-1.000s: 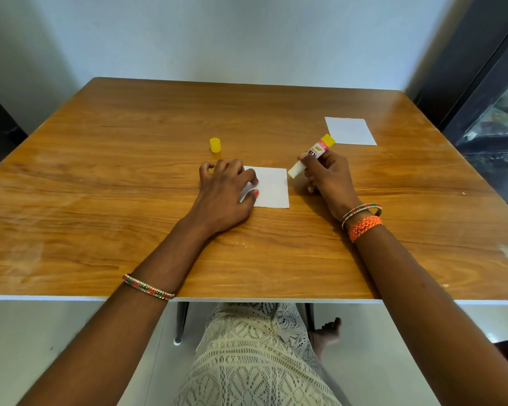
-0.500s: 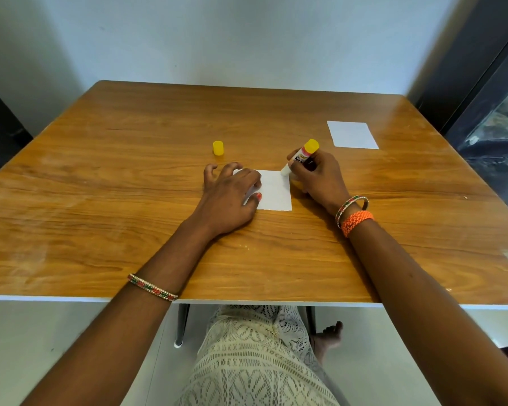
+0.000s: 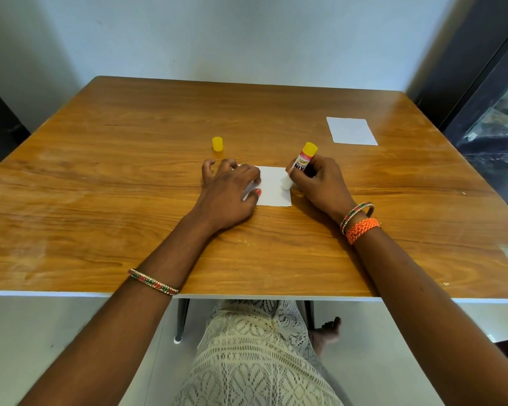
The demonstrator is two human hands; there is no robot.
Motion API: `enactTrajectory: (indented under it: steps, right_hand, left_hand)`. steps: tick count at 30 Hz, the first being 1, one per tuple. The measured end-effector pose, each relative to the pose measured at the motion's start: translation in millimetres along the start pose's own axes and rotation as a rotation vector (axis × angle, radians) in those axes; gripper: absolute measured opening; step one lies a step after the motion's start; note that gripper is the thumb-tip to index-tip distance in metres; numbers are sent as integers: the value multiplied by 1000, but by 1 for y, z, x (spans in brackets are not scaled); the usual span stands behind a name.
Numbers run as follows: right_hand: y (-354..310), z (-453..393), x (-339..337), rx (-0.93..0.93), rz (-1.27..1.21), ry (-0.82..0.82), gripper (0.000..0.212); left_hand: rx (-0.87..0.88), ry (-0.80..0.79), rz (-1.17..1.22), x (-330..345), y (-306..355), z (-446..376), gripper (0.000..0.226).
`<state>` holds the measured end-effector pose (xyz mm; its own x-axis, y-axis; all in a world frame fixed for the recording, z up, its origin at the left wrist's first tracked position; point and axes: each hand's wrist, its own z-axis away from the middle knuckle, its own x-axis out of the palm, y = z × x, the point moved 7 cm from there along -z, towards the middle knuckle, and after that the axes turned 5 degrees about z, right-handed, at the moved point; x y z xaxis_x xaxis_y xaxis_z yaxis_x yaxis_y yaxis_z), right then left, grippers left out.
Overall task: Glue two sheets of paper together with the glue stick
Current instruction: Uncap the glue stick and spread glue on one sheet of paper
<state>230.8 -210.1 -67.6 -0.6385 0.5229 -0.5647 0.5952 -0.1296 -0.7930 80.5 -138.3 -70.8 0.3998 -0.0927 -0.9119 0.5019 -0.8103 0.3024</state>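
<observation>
Glue stick [image 3: 302, 165]: held in the right hand [image 3: 320, 186], fingers and thumb curled round the labelled barrel. The stick is tilted, yellow base uppermost and leaning away from the person, white glue end lowermost. The glue end meets the right edge of the near paper sheet [image 3: 273, 186].

Near paper sheet: lies flat on the wooden table [image 3: 100, 200], in front of the person, roughly at the table's middle. Its left part is covered by the left hand [image 3: 229, 191]. That hand rests palm-down on the sheet; the thumb presses on the paper, and the remaining fingers are loosely bent with their tips on or just past the sheet's left and far edges. It holds nothing.

Second paper sheet [image 3: 351, 131]: lies flat on the far right part of the table, well apart from both hands and from the near sheet.

Yellow cap [image 3: 217, 143]: stands upright on the table beyond the left hand, near its fingertips but not touching them.

Wrists: a beaded bangle [image 3: 153, 282] on the left forearm; a bangle and an orange braided band [image 3: 362, 230] on the right wrist.
</observation>
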Motion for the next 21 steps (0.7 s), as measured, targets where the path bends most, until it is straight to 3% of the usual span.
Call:
enactTrajectory:
  steps: [17, 21]
  right_hand:
    - [-3, 20, 7, 87, -60, -138, 22]
    - [-1, 21, 4, 194, -163, -192, 14]
  left_hand:
    - [2, 28, 38, 0, -1, 0, 21]
    - [12, 28, 45, 0, -2, 0, 20]
